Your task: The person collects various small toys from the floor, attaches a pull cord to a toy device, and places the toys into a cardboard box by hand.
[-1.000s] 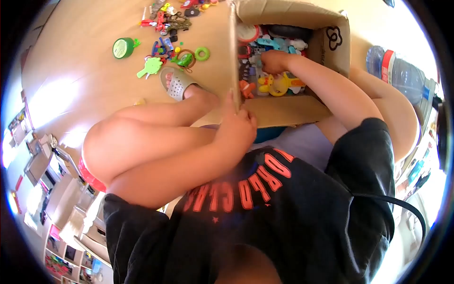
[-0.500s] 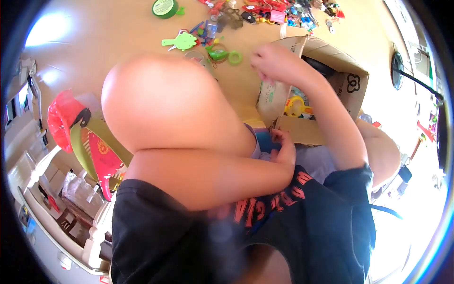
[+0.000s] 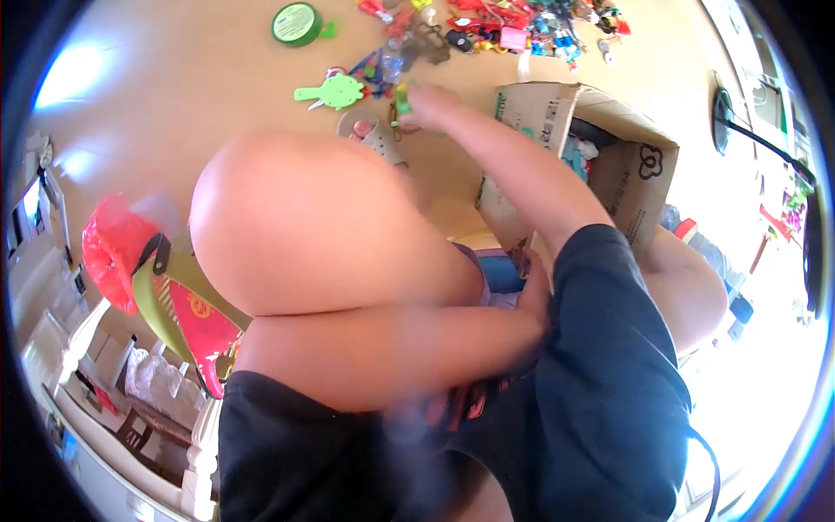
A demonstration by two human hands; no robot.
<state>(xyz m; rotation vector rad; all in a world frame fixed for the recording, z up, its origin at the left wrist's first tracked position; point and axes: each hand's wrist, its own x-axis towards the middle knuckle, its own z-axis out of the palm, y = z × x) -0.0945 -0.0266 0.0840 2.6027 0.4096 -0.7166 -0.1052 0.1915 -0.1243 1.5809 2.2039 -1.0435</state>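
My right hand (image 3: 430,106) reaches out over the floor, its fingers closed around a small green plastic object (image 3: 403,98) whose exact kind I cannot make out. Close below it, toes show in a grey sandal (image 3: 379,143) with holes. A cardboard box (image 3: 633,178) stands tilted under my right forearm, with blue and white items (image 3: 577,157) inside. My left hand (image 3: 536,277) is at the box's near lower edge, fingers bent against the cardboard; my right sleeve and arm partly cover it. A light green flat toy-like piece (image 3: 337,90) lies left of my right hand.
Many small colourful items (image 3: 522,30) are heaped at the back of the floor. A round green container (image 3: 297,23) lies at the back left. My bent knee (image 3: 296,209) fills the middle. A red and olive bag (image 3: 196,317) is at left, and a black stand (image 3: 765,148) at right.
My right hand has moved left and down from above the box to the green object and closed on it. My left hand stays at the box edge. The view has shifted slightly.
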